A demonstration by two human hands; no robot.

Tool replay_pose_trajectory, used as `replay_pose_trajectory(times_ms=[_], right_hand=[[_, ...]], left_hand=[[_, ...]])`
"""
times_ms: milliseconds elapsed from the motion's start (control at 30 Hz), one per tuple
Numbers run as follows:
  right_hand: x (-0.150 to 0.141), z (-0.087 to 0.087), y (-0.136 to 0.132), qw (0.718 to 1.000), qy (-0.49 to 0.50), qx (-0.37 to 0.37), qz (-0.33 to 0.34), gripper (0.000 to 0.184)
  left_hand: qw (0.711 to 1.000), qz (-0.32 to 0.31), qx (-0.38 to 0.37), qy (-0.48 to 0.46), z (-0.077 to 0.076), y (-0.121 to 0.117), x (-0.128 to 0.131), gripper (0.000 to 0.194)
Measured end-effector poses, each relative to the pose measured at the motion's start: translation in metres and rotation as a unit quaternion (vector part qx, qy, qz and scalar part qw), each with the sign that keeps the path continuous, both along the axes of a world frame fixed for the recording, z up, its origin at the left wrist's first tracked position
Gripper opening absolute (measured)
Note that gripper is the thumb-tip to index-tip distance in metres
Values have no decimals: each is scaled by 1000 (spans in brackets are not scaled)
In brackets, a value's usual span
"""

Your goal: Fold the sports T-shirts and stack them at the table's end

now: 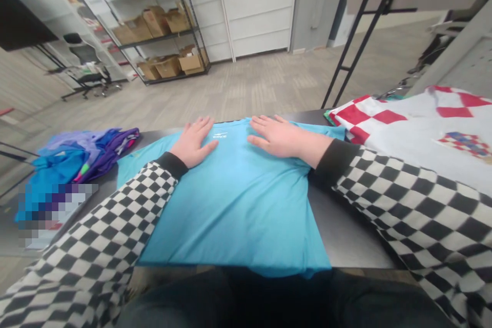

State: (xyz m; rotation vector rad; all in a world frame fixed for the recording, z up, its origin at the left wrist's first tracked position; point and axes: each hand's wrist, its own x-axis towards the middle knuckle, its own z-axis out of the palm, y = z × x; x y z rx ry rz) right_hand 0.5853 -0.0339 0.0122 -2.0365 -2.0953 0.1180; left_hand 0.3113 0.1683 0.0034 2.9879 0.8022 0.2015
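Observation:
A light blue T-shirt [238, 200] lies spread flat on a dark table [346, 236], its small white chest logo toward the far edge. My left hand [194, 141] rests flat on the shirt left of the logo, fingers stretched out. My right hand [279, 137] lies flat on the shirt to the right of the logo, fingers extended and pointing left. Both arms wear black-and-white checkered sleeves. Neither hand grips anything.
A pile of blue and purple garments [82, 156] sits at the table's left end. A red-and-white checkered jersey [415, 128] lies on the right. Beyond the table are a metal shelf with cardboard boxes [161, 36], an office chair [86, 69] and a black frame leg [357, 36].

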Motion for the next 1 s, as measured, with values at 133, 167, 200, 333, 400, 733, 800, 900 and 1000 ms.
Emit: replay_pose_trajectory(times_ms=[133, 167, 200, 333, 400, 733, 800, 900, 1000], right_hand=[[33, 6, -1, 997, -29, 7, -68, 63], [41, 3, -2, 997, -37, -7, -73, 61], [46, -1, -2, 996, -41, -21, -74, 62], [51, -19, -1, 995, -34, -64, -74, 77], [48, -21, -1, 993, -30, -72, -86, 83], [74, 37, -84, 977, -35, 85, -193, 64], [73, 43, -107, 971, -18, 83, -223, 53], [65, 46, -129, 976, 44, 14, -214, 36], [59, 47, -136, 977, 101, -73, -174, 28]], left_hand=[[997, 75, 32, 19, 4, 10, -8, 81], [994, 99, 17, 48, 4, 13, -9, 82], [990, 118, -2, 75, 3, 16, -11, 83], [983, 138, -42, 112, -2, 23, -13, 89], [984, 140, -37, 109, -4, 22, -13, 89], [985, 132, -46, 99, -10, 27, -11, 89], [985, 132, -51, 96, -11, 28, -12, 88], [985, 133, -54, 98, -11, 26, -13, 86], [983, 139, -46, 106, -10, 23, -14, 83]])
